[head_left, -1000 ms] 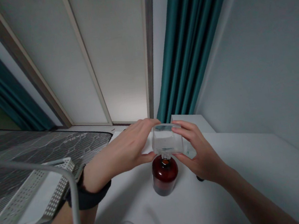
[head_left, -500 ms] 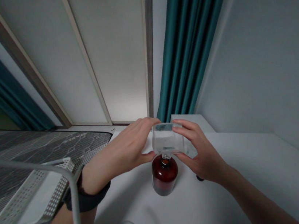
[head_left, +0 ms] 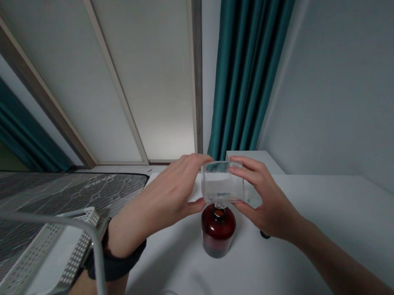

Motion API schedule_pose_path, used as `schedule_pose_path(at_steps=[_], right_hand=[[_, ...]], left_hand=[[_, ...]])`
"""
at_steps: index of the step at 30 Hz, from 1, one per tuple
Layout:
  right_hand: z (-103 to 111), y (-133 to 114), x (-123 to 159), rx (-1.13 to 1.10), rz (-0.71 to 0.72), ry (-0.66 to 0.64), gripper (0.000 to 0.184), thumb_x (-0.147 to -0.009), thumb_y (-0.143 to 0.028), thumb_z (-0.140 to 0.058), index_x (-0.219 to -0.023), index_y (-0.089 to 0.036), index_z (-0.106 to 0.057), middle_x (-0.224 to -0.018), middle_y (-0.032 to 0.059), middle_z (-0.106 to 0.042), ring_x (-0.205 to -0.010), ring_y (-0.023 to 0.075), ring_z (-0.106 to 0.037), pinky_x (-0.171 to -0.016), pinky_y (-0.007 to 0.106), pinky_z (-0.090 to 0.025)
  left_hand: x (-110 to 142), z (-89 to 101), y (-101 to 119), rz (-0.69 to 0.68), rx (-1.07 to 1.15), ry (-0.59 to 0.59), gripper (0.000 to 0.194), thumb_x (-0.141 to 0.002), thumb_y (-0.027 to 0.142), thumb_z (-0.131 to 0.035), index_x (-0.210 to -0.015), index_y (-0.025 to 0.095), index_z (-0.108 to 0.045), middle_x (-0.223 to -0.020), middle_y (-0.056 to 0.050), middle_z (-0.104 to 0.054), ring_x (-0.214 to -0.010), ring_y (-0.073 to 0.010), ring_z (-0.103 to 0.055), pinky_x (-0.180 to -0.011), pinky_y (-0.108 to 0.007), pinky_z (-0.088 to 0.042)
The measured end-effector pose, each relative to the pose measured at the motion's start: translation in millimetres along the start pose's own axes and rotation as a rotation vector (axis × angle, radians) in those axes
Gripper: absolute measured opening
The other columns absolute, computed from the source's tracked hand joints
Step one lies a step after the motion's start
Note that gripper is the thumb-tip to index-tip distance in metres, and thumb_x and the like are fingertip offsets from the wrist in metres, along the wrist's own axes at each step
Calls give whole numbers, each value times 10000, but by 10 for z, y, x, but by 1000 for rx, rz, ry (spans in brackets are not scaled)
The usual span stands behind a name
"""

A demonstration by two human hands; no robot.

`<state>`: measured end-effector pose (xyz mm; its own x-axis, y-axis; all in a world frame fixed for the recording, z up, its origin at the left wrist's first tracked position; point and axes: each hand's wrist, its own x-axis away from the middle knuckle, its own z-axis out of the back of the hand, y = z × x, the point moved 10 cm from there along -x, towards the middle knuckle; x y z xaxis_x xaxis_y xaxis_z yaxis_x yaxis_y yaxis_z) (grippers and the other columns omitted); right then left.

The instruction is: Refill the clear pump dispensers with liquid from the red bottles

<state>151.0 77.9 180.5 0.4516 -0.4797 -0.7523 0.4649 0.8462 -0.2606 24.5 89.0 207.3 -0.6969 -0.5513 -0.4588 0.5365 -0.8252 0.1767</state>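
Note:
A clear, see-through bottle (head_left: 222,185) is held upside down or steeply tipped between my hands, its narrow ridged neck over the mouth of a dark red-brown bottle (head_left: 219,231). That second bottle stands upright on the white table (head_left: 257,275). My left hand (head_left: 175,191) grips the clear bottle's left side, thumb below and fingers above. From the right, my right hand (head_left: 263,197) clasps it with the thumb under and the fingers over its top edge. Beneath my right hand a small black object (head_left: 264,234) shows in part; its kind is hidden.
A white perforated basket (head_left: 45,259) is at the left, partly behind my forearm. A thick pale cable (head_left: 97,257) crosses the lower left, and a thinner cord (head_left: 165,294) lies on the table. Beyond are teal curtains (head_left: 251,63), sliding panels (head_left: 150,66) and a patterned grey rug (head_left: 61,192).
Almost nothing differs. The clear bottle and both hands appear shifted very slightly right with the whole view; the grip stays the same.

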Motion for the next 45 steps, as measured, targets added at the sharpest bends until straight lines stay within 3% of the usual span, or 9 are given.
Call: schedule_pose_path(at_steps=[23, 45], right_hand=[[-1, -35, 11, 23, 39, 0, 628, -895, -111, -585, -1436, -321, -345, -1460, 119, -406, -1393, 307, -414, -1127, 590, -410], [12, -104, 10, 43, 107, 19, 578, -903, -70, -572, -1410, -260, -370, -1460, 146, -389, -1402, 262, -399, -1124, 495, -447]], left_hand=[[11, 20, 18, 5, -6, 15, 488, -874, 211, -642, -1305, 194, -414, -1256, -141, -566, -1132, -294, -590, -953, -439, -504], [-2, 46, 88, -39, -79, 34, 459, -866, 179, -654, -1265, 175, -427, -1225, -133, -573, -1125, -286, -584, -932, -441, -510]])
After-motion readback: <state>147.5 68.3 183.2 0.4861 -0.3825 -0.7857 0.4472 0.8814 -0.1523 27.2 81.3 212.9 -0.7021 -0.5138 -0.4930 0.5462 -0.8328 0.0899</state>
